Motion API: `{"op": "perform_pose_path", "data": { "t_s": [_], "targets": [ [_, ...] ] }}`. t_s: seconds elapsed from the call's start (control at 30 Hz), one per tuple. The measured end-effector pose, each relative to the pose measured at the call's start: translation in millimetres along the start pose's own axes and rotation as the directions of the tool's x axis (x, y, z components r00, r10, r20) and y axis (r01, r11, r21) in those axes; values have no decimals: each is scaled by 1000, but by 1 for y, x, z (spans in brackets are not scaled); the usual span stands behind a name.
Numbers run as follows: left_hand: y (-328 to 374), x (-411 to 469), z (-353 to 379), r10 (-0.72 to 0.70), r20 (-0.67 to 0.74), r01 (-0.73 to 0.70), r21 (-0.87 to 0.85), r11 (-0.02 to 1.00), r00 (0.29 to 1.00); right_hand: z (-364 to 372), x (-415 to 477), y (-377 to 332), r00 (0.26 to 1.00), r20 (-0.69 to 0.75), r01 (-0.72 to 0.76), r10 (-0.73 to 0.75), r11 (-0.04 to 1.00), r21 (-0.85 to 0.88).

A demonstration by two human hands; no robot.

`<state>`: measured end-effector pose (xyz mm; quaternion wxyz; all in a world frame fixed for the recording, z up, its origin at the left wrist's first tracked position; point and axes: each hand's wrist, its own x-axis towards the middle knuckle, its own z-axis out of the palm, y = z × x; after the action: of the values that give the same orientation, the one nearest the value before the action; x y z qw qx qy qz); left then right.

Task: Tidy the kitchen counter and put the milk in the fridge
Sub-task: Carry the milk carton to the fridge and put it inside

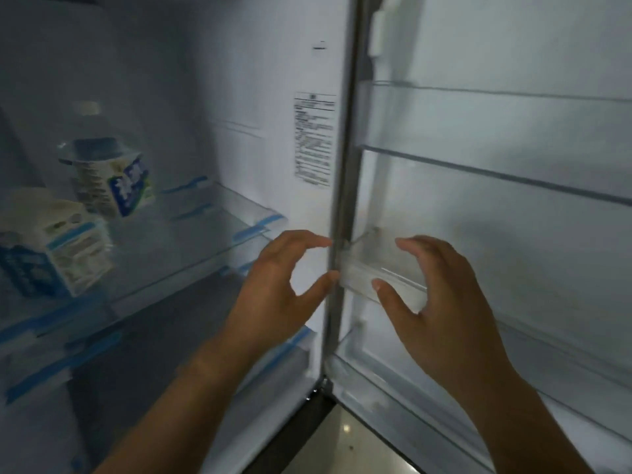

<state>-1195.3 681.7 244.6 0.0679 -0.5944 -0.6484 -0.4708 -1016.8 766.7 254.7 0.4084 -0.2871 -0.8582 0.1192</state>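
Hovering in front of the open fridge [260, 97], the left hand [273, 285] and the right hand [441, 302] both hold nothing. Their fingers are spread and loosely curved, thumbs facing each other across the hinge line.

The milk looks already put away. One milk carton [58, 248] stands near the front edge of the glass shelf [205, 241], toward its left end. A second carton [119, 183] stands behind it, further toward the shelf's back edge, with a bottle [92, 131] blurred behind that.

Both cartons are well apart from the hands, up and to the left of the left hand. The right hand is in front of the lower door bin [393, 278] on the open door [513, 234]; whether it touches the bin cannot be told.

So the step in hand appears to be finishing at the fridge. The likely next move is closing the door, which calls for a hand on its outer edge and both arms clear of the shelf and hinge gap.
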Motion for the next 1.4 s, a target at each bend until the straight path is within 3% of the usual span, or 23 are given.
{"op": "perform_pose_path", "data": {
  "t_s": [0.13,0.27,0.47,0.8,0.97,1.2,1.4],
  "targets": [
    [50,8,53,140,96,-140,-9,990,985,-71,-41,38,994,-33,-106,101,974,-198],
    [83,-2,98,194,266,-215,53,975,944,-128,-71,65,980,80,-147,184,930,-336],
    [94,-24,126,204,105,-216,119,969,973,-168,-100,81,969,183,-96,167,933,-346],
    [95,-30,109,213,117,-225,94,970,970,-184,-140,68,972,139,-135,187,938,-319],
    [87,-47,99,214,129,-223,59,973,968,-160,-162,46,995,13,-85,98,914,-396],
    [76,-81,68,174,247,-202,95,975,953,-128,-184,-15,992,-104,-110,71,895,-433],
    [91,-104,37,142,227,-139,-28,990,963,-124,-211,-47,989,-133,-113,65,914,-389]
  ]
}}
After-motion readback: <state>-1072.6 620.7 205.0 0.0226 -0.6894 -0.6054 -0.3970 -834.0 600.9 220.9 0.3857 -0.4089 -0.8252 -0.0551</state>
